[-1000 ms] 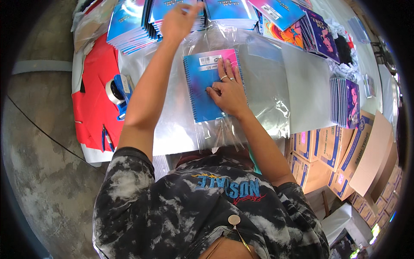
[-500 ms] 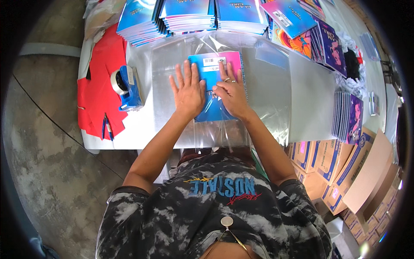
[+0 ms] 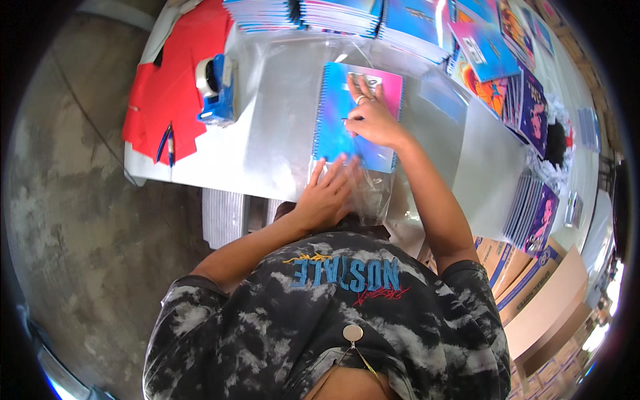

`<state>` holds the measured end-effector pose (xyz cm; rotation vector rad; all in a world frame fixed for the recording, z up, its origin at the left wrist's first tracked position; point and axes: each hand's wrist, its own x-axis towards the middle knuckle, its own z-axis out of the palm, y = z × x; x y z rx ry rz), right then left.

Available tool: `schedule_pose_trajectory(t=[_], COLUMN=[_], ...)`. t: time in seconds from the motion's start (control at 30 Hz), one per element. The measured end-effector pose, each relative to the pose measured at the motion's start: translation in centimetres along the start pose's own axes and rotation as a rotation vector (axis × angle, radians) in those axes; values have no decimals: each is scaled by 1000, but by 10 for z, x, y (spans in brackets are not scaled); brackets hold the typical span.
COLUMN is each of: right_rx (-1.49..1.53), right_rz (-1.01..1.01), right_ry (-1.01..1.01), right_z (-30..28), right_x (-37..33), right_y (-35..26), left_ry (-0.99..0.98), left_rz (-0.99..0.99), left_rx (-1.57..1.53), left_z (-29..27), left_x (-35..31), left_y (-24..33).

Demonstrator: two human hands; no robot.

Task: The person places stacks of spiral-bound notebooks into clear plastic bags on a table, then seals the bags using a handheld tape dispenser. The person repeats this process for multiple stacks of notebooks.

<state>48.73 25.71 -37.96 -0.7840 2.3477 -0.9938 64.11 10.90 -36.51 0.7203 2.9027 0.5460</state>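
Observation:
A spiral-bound notebook [image 3: 331, 127] with a blue and pink cover lies on the table inside clear plastic film [image 3: 373, 193]. Across its upper part rests my right hand [image 3: 373, 120], the first fingers stretched over the white label and the others partly curled. My left hand [image 3: 330, 193] is at the notebook's near edge, fingers spread over the loose film and smeared by motion. Whether it pinches any film cannot be made out.
Stacks of notebooks [image 3: 340, 17] line the far edge. On the left are a blue tape dispenser [image 3: 220, 90], red sheets [image 3: 177, 73] and pens [image 3: 167, 143]. Purple notebooks [image 3: 533, 213] stand at the right, above cardboard boxes [image 3: 527, 273].
My left hand has come off the notebook's upper left down to its near edge. The spiral edge, seen on the right before, now shows on the left. The whole view has shifted.

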Motion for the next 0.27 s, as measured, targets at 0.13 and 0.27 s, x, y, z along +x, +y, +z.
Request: schedule_pose_trajectory(t=[0.13,0.27], right_rx=[-38,-96], right_rz=[56,49], right_ry=[-101,-181], right_z=[-15,-16], right_x=[-4,1], right_y=[-14,-6], left_ry=[603,813], left_rz=[-243,-888], left_rx=[-77,-71], left_z=[-37,-76], left_x=[-23,-27], left_y=[-96,-199])
